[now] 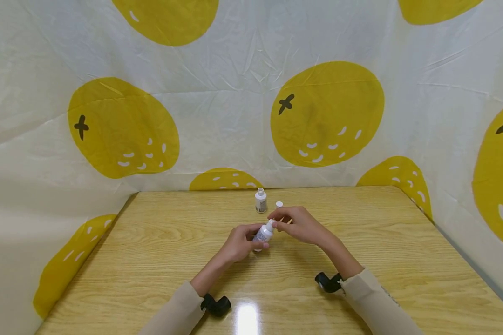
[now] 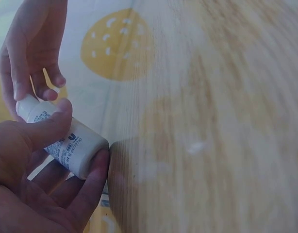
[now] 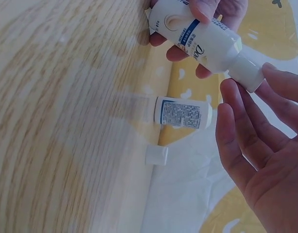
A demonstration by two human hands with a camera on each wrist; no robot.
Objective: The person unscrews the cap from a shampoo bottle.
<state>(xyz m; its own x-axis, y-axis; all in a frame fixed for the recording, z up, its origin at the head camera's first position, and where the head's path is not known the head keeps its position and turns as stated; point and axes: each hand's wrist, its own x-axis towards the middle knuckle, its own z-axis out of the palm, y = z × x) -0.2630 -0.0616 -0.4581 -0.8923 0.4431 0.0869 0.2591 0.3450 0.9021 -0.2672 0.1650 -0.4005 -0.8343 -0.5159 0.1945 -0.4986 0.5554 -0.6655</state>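
Note:
My left hand [image 1: 240, 243] grips a small white bottle [image 3: 200, 39] round its body, tilted with its top to the right. Printed lettering and a dark blue band mark its side in the right wrist view. The thumb and fingertips of my right hand [image 1: 302, 225] pinch the white cap [image 3: 247, 73] at the bottle's top. Behind the hands stands a second white bottle [image 1: 261, 204], upright with its neck uncovered. A loose white cap [image 3: 157, 155] sits on the table to the right of that bottle, partly behind my right hand in the head view.
The wooden table [image 1: 172, 260] runs back to a white cloth [image 1: 222, 125] printed with large yellow fruit shapes, which also hangs at both sides. A black wrist camera [image 1: 215, 305] sits at the left sleeve, another black camera [image 1: 328, 282] at the right one.

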